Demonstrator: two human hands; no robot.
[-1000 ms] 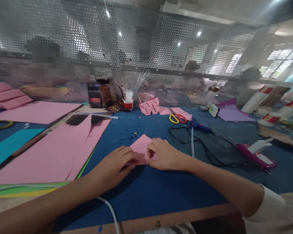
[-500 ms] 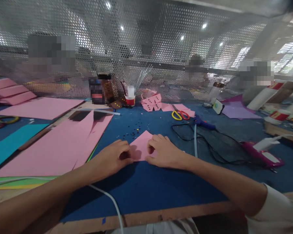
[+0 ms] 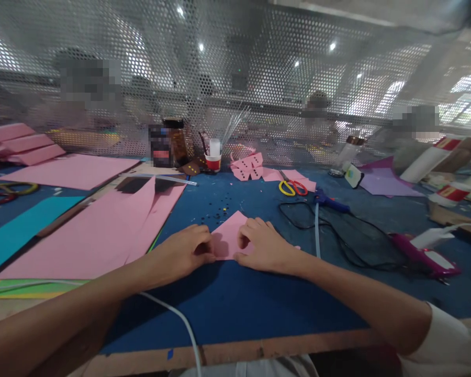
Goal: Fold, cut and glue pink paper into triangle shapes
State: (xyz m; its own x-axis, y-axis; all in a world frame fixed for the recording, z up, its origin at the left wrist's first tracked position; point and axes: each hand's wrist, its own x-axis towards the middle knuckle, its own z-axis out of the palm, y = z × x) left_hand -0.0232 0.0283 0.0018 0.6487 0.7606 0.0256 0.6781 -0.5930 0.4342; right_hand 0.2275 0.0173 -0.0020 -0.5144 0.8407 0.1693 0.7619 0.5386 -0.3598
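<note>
A small piece of pink paper (image 3: 230,234) lies on the blue table mat in front of me, its pointed corner facing away. My left hand (image 3: 192,245) pinches its near left edge between thumb and curled fingers. At the right side, my right hand (image 3: 261,243) grips the same sheet, thumb low at the near edge and fingers bent over the top. Both hands cover the sheet's side corners. Just beyond it are scattered tiny black dots (image 3: 215,215) and a small yellow bit.
Large pink sheets (image 3: 82,235) and a teal strip (image 3: 27,228) lie left. Scissors (image 3: 292,187), a blue glue gun (image 3: 332,201) and a magenta power strip (image 3: 426,254) with cables sit right. A dotted pink cutout (image 3: 248,167) and a paper cup (image 3: 213,161) stand near the perforated screen.
The whole view has shifted slightly, so background things appear a little further right. Both hands stay on the pink paper in nearly the same pose.
</note>
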